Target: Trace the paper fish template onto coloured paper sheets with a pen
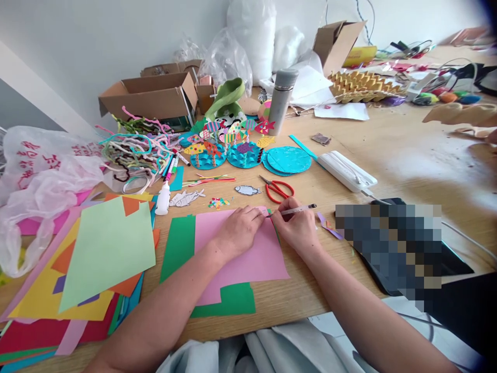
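My left hand [241, 228] lies on a sheet of pink paper [248, 261], its fingers stretched out near the top edge. A pencil [301, 209] is gripped in my right hand [297, 228], the tip meeting the pink sheet's upper right corner beside my left fingertips. Whatever is under those fingertips is mostly hidden. Green paper [180, 246] sticks out beneath the pink sheet on the left and at the bottom. Just beyond my hands rest red-handled scissors [277, 190] and a paper fish cutout [247, 190].
Coloured paper [111, 248] is stacked at left, near a white glue bottle [163, 199]. Blue discs [289, 159] and decorated paper fish stand farther back with a grey flask [282, 101]. A white power strip [345, 170] and a pixelated dark device [392, 246] lie right.
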A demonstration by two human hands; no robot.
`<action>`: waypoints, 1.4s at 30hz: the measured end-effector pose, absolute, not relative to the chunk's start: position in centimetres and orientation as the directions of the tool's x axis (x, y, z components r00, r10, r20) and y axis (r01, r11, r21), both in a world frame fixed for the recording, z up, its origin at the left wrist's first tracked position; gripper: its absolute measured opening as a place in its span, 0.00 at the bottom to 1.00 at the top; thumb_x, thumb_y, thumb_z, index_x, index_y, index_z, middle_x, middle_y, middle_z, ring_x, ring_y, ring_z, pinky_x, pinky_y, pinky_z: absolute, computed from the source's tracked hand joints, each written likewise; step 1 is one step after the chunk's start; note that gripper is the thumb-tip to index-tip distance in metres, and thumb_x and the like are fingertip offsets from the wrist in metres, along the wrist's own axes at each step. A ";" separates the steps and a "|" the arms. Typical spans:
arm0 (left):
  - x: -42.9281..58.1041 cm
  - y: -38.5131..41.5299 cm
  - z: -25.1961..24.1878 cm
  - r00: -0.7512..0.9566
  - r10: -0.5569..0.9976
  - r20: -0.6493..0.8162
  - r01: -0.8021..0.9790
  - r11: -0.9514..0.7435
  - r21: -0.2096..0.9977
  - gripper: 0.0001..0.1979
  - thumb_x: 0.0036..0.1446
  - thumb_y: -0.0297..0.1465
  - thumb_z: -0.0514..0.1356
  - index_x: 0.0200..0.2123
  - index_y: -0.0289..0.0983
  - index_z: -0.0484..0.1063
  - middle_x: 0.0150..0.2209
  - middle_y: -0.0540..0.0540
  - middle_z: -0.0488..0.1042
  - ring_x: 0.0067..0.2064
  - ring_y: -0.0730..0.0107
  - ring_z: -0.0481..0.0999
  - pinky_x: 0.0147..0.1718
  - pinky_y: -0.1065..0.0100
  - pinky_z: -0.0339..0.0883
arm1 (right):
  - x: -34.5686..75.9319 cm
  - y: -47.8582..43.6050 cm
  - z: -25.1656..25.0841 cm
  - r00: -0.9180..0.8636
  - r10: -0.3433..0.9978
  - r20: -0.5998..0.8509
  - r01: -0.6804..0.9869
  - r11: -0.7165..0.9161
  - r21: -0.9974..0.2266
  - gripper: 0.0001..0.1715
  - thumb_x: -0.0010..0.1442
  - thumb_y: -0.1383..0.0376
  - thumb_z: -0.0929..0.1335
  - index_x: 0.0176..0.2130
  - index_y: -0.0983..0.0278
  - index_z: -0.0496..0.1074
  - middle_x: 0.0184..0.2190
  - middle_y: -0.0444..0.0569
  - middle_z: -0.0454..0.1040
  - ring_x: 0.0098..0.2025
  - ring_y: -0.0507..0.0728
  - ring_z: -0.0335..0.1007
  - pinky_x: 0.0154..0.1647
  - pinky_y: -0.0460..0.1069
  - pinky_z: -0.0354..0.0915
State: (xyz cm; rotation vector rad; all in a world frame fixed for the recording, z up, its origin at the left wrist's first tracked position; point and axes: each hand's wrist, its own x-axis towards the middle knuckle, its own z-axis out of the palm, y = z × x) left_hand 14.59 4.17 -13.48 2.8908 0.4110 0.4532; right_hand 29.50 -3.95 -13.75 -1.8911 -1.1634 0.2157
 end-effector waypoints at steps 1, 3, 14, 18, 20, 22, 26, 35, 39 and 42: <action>14.6 4.2 -13.5 0.916 0.297 0.268 0.239 -0.944 0.228 0.17 0.62 0.20 0.48 0.51 0.33 0.67 0.52 0.41 0.72 0.54 0.63 0.69 0.53 0.60 0.66 | 29.5 -3.9 -13.8 0.543 0.792 0.279 0.640 -0.175 -0.748 0.08 0.49 0.63 0.66 0.24 0.60 0.60 0.17 0.39 0.65 0.19 0.50 0.59 0.23 0.46 0.54; 14.6 4.2 -13.5 0.919 0.294 0.264 0.233 -0.943 0.239 0.17 0.61 0.20 0.48 0.51 0.32 0.67 0.51 0.40 0.72 0.55 0.63 0.68 0.53 0.60 0.66 | 29.5 -3.9 -13.8 0.532 0.799 0.281 0.644 -0.166 -0.746 0.09 0.50 0.62 0.66 0.24 0.60 0.60 0.18 0.39 0.65 0.19 0.50 0.60 0.23 0.46 0.54; 14.5 4.4 -13.7 0.909 0.291 0.299 0.215 -0.941 0.263 0.17 0.62 0.20 0.48 0.52 0.30 0.67 0.52 0.39 0.72 0.55 0.63 0.69 0.54 0.60 0.65 | 30.1 -4.1 -14.0 0.529 0.827 0.190 0.522 -0.140 -0.841 0.05 0.50 0.65 0.64 0.24 0.61 0.64 0.18 0.40 0.65 0.20 0.50 0.59 0.21 0.45 0.54; 14.5 4.4 -13.7 0.907 0.289 0.306 0.213 -0.942 0.259 0.16 0.62 0.20 0.48 0.51 0.31 0.68 0.51 0.40 0.73 0.54 0.64 0.70 0.54 0.60 0.66 | 30.3 -4.1 -14.1 0.529 0.831 0.175 0.509 -0.145 -0.849 0.05 0.49 0.65 0.65 0.24 0.62 0.64 0.18 0.40 0.65 0.20 0.50 0.59 0.21 0.45 0.53; 14.5 4.5 -13.8 0.907 0.285 0.309 0.209 -0.944 0.255 0.16 0.62 0.20 0.48 0.51 0.31 0.68 0.52 0.40 0.72 0.54 0.64 0.70 0.54 0.61 0.66 | 30.2 -4.1 -14.2 0.522 0.833 0.182 0.509 -0.133 -0.850 0.05 0.50 0.64 0.65 0.24 0.62 0.63 0.18 0.40 0.65 0.20 0.50 0.59 0.21 0.45 0.53; 14.5 4.5 -13.8 0.908 0.280 0.311 0.206 -0.946 0.251 0.17 0.62 0.20 0.49 0.52 0.30 0.68 0.52 0.40 0.72 0.54 0.64 0.69 0.54 0.61 0.66 | 30.2 -4.0 -14.2 0.520 0.834 0.185 0.509 -0.129 -0.851 0.05 0.50 0.65 0.65 0.24 0.62 0.63 0.18 0.40 0.64 0.20 0.50 0.59 0.21 0.45 0.54; 14.4 4.5 -13.7 0.911 0.279 0.303 0.208 -0.947 0.246 0.17 0.61 0.20 0.49 0.52 0.29 0.68 0.52 0.40 0.72 0.55 0.63 0.69 0.54 0.61 0.66 | 30.1 -3.9 -14.3 0.518 0.834 0.190 0.520 -0.131 -0.844 0.05 0.50 0.65 0.65 0.24 0.61 0.63 0.18 0.40 0.64 0.20 0.50 0.59 0.21 0.45 0.53; 14.4 4.3 -13.6 0.912 0.281 0.299 0.212 -0.947 0.242 0.18 0.61 0.20 0.48 0.52 0.31 0.67 0.53 0.40 0.72 0.55 0.63 0.69 0.54 0.61 0.66 | 30.0 -4.0 -14.2 0.512 0.831 0.218 0.562 -0.132 -0.816 0.07 0.50 0.64 0.65 0.23 0.61 0.63 0.17 0.40 0.64 0.19 0.50 0.58 0.20 0.45 0.53; 14.4 4.3 -13.5 0.915 0.284 0.287 0.216 -0.945 0.247 0.18 0.61 0.20 0.48 0.53 0.30 0.67 0.53 0.39 0.72 0.56 0.63 0.68 0.54 0.61 0.66 | 29.9 -3.9 -14.2 0.519 0.829 0.207 0.557 -0.145 -0.818 0.07 0.51 0.63 0.65 0.23 0.61 0.64 0.17 0.40 0.65 0.19 0.50 0.58 0.21 0.46 0.53; 14.4 4.3 -13.5 0.916 0.281 0.286 0.215 -0.946 0.242 0.18 0.61 0.19 0.48 0.52 0.29 0.67 0.53 0.39 0.72 0.56 0.62 0.68 0.54 0.60 0.66 | 29.9 -3.9 -14.2 0.524 0.827 0.201 0.554 -0.152 -0.819 0.06 0.50 0.63 0.65 0.23 0.61 0.64 0.17 0.40 0.65 0.19 0.50 0.58 0.21 0.46 0.54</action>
